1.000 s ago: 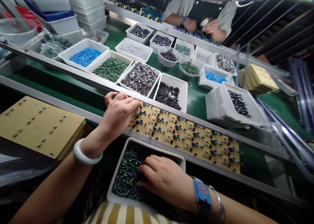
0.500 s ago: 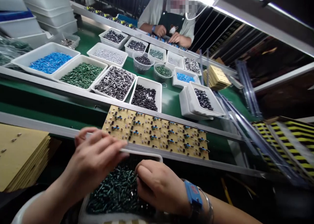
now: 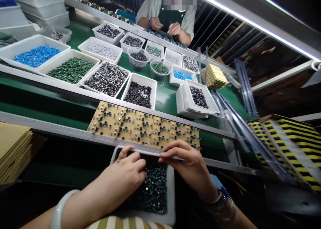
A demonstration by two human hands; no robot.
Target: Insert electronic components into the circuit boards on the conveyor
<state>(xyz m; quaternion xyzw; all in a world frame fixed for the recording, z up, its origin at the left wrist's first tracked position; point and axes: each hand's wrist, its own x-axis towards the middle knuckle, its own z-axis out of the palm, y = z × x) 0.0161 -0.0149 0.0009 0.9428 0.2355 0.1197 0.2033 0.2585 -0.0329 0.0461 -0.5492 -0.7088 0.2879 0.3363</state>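
Your left hand [image 3: 129, 170] hides part of the tub [image 3: 171, 197], fingers curled, hold unclear. Your right hand [image 3: 187, 160] has fingertips nearly meeting over its far edge; any catch can't be told. Green parts [image 3: 156, 190] inside point every way; beyond, boards [image 3: 132, 133] run lengthwise left to right.

The left hand [image 3: 126, 175] is hanging over the left half of the white bin [image 3: 171, 195]; the right hand [image 3: 187, 158] is hanging at its far right corner; component-studded boards [image 3: 134, 128] are lying just beyond it.
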